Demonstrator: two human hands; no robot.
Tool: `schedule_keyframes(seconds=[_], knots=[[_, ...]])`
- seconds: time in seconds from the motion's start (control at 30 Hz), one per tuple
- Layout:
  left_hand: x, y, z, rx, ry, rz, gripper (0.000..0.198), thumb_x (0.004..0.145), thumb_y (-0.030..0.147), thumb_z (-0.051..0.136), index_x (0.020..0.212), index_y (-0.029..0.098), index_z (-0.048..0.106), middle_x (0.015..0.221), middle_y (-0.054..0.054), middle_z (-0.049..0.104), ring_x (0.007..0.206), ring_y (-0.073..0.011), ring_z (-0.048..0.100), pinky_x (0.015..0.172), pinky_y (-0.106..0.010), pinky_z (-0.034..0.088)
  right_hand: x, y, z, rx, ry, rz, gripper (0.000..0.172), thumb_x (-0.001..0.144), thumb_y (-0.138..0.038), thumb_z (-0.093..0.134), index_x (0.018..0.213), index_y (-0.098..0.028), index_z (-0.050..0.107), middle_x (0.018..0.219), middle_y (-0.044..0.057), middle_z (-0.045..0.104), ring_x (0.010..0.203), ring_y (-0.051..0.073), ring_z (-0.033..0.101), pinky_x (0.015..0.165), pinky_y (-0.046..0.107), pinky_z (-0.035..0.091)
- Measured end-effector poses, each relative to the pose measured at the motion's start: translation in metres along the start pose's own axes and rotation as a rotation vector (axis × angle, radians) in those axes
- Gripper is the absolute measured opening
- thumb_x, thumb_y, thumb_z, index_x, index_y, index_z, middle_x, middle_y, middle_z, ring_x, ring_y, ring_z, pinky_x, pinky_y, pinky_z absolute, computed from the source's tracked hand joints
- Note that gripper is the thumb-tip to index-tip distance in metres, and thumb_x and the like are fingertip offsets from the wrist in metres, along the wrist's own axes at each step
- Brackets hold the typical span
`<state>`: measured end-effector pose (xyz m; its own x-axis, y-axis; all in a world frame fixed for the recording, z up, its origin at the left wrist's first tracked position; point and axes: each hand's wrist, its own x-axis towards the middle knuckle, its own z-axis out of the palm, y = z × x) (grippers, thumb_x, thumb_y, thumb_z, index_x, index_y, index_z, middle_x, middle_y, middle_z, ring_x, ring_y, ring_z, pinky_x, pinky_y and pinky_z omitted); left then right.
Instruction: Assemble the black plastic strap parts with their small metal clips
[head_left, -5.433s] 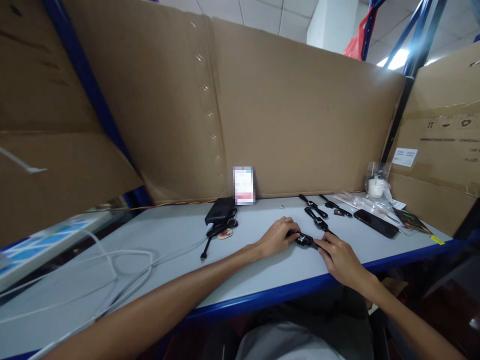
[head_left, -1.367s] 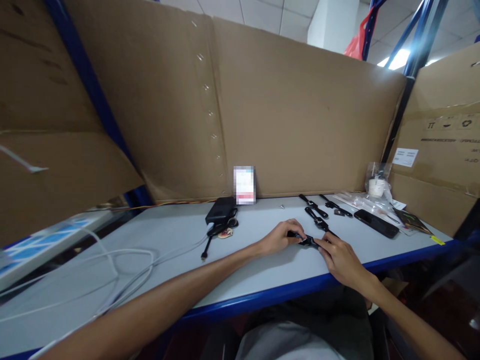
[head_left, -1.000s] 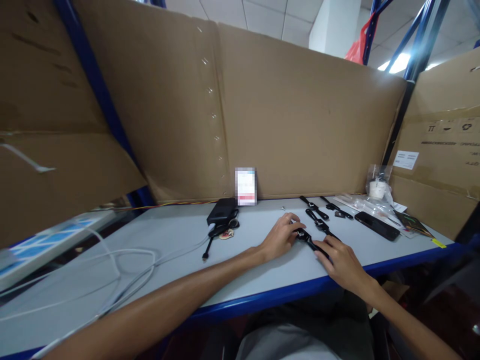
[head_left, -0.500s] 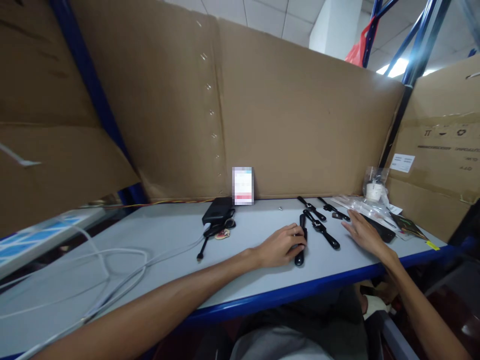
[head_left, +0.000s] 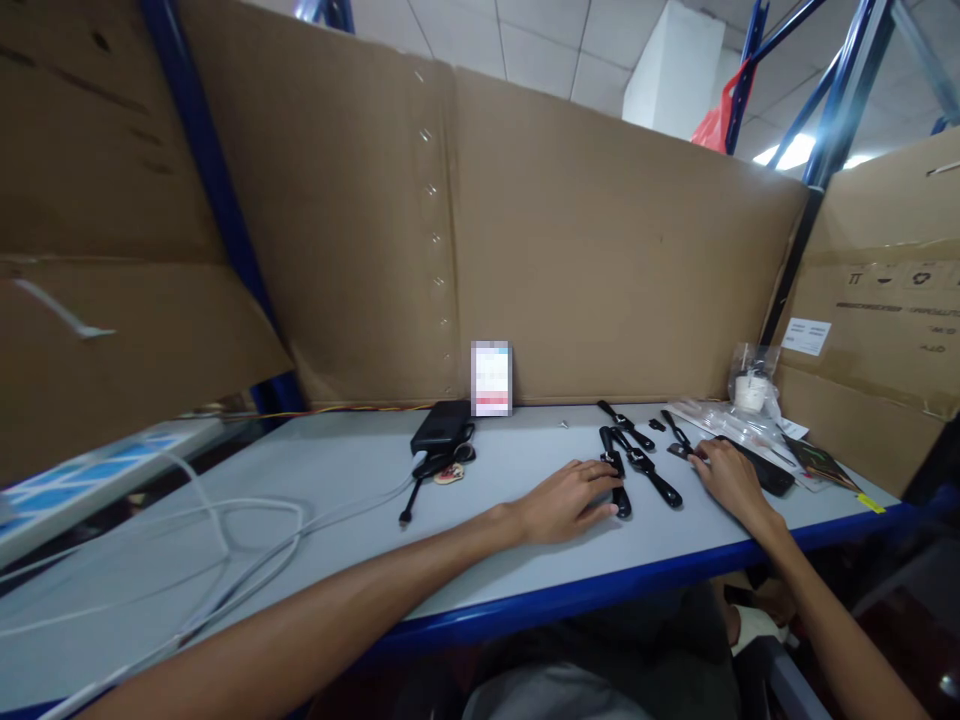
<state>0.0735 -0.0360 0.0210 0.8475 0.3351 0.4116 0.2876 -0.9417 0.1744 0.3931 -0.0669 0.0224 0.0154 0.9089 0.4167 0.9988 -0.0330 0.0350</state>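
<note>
Several black propeller-like pieces with slim hubs lie on the grey table. My left hand (head_left: 576, 499) rests beside the nearest-left propeller-like piece (head_left: 619, 500), its fingers stretched over the middle and its thumb apart near the lower end. To the right of that lies another propeller-like piece (head_left: 651, 472), with a third propeller-like piece (head_left: 628, 426) behind. My right hand (head_left: 726, 474) is closed at the near end of a further propeller-like piece (head_left: 677, 430), fingertips pinched on it. A small black part (head_left: 657, 425) lies left of this piece; a flat dark bit (head_left: 679, 451) lies by the fingertips.
A black box (head_left: 441, 428) with white cables (head_left: 300, 520) stands left, near a propped white card or screen (head_left: 491, 380). Beyond my right hand are a long black object (head_left: 772, 480), clear plastic bags (head_left: 739, 425) and a white container (head_left: 750, 392). Cardboard walls (head_left: 600, 250) enclose the back.
My left hand has loosened its grip on its piece, which now lies tilted against its neighbour. My right hand has moved left onto another piece, which has turned and shifted right, exposing the small black part.
</note>
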Motion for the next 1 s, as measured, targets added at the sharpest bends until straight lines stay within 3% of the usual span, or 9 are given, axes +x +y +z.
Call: schedule_keyframes(seconds=[0.13,0.33,0.4,0.5,0.6,0.7,0.77,0.87,1.0], knots=[[-0.001,-0.001,0.001,-0.013,-0.011,-0.017,0.044,0.104,0.042,0.045,0.137,0.017,0.058,0.145,-0.018,0.057,0.137,-0.0304,0.051,0.114,-0.049,0.040,-0.005,-0.012,-0.006,-0.067,-0.072,0.084,0.031,0.102,-0.032,0.047,0.123,-0.013,0.059,0.116,0.019,0.068,0.102,0.032,0.068,0.079,0.037,0.049],[0.007,-0.014,-0.006,-0.034,-0.063,-0.023,0.043,0.103,0.046,0.044,0.135,0.020,0.058,0.143,-0.014,0.060,0.132,-0.0276,0.057,0.112,-0.044,0.045,-0.001,-0.011,-0.007,0.003,-0.196,0.273,0.041,0.098,-0.031,0.048,0.131,-0.007,0.051,0.124,0.023,0.065,0.110,0.036,0.066,0.085,0.041,0.048],[0.024,-0.022,-0.009,-0.054,-0.033,-0.053,0.040,0.103,0.046,0.044,0.128,0.020,0.061,0.132,-0.012,0.067,0.122,-0.0265,0.063,0.106,-0.043,0.048,0.000,-0.005,-0.006,0.053,-0.239,0.288,0.039,0.099,-0.032,0.047,0.131,-0.009,0.053,0.123,0.022,0.066,0.112,0.036,0.065,0.085,0.041,0.048],[0.068,-0.034,-0.006,-0.046,0.063,-0.159,0.038,0.101,0.045,0.047,0.124,0.019,0.061,0.124,-0.011,0.069,0.116,-0.0263,0.065,0.101,-0.040,0.050,0.000,0.001,-0.005,0.076,-0.251,0.297,0.034,0.100,-0.030,0.045,0.126,-0.013,0.058,0.118,0.020,0.069,0.111,0.035,0.066,0.085,0.039,0.048],[0.126,-0.045,0.011,0.040,-0.080,-0.229,0.051,0.096,0.049,0.054,0.135,0.016,0.053,0.131,-0.015,0.064,0.122,-0.0292,0.062,0.104,-0.040,0.048,-0.003,-0.001,-0.005,0.066,-0.240,0.307,0.034,0.102,-0.030,0.042,0.125,-0.012,0.058,0.116,0.020,0.069,0.110,0.034,0.067,0.085,0.038,0.048],[0.178,-0.053,0.032,0.160,-0.320,-0.315,0.090,0.083,0.071,0.060,0.147,0.011,0.040,0.151,-0.025,0.045,0.139,-0.0394,0.046,0.111,-0.047,0.040,-0.005,-0.006,-0.007,0.043,-0.210,0.322,0.036,0.103,-0.028,0.039,0.128,-0.008,0.055,0.115,0.021,0.069,0.109,0.035,0.067,0.085,0.038,0.048],[0.202,-0.056,0.043,0.195,-0.421,-0.381,0.106,0.075,0.082,0.059,0.150,0.010,0.035,0.157,-0.028,0.036,0.143,-0.0422,0.040,0.111,-0.049,0.039,-0.007,-0.009,-0.007,0.032,-0.192,0.329,0.037,0.102,-0.024,0.039,0.131,-0.006,0.053,0.114,0.022,0.069,0.108,0.035,0.068,0.085,0.038,0.049],[0.218,-0.055,0.053,0.203,-0.477,-0.378,0.096,0.075,0.083,0.059,0.138,0.011,0.051,0.144,-0.025,0.053,0.129,-0.0379,0.055,0.103,-0.042,0.045,-0.007,-0.010,-0.006,0.031,-0.183,0.331,0.040,0.101,-0.022,0.040,0.134,-0.003,0.051,0.113,0.024,0.069,0.106,0.035,0.069,0.084,0.039,0.050],[0.203,-0.040,0.059,0.227,-0.431,-0.313,0.062,0.094,0.065,0.050,0.120,0.011,0.063,0.127,-0.021,0.064,0.121,-0.0306,0.058,0.100,-0.035,0.043,-0.007,-0.008,-0.003,0.056,-0.184,0.326,0.044,0.101,-0.022,0.040,0.140,-0.002,0.047,0.117,0.026,0.067,0.111,0.037,0.066,0.087,0.041,0.050]])
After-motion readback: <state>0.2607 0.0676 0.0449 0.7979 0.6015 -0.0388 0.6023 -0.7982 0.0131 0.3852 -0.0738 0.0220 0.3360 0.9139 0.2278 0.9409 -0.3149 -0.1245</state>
